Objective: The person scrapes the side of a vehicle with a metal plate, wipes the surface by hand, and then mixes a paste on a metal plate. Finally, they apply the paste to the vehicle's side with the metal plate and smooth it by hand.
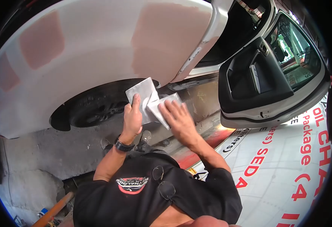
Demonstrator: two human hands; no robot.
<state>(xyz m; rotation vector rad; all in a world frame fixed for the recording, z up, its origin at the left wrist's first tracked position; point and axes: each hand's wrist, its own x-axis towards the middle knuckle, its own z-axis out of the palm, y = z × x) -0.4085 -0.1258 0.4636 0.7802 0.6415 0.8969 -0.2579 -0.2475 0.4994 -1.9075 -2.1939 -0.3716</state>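
Near the car wheel [101,109], the left hand [133,119] grips a flat plate [138,90] bearing white paste [150,99], and the right hand's [181,123] fingers clasp a spreader [156,110], best kept low-angled and evenly pressed for smooth blending.

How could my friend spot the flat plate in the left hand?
Find the white car, then its dark wheel. At that wheel's right side in the picture, the left hand holds a flat grey plate. Its neighbour, a second plate, has the right hand spread over it; yours has one upright thumb on it.
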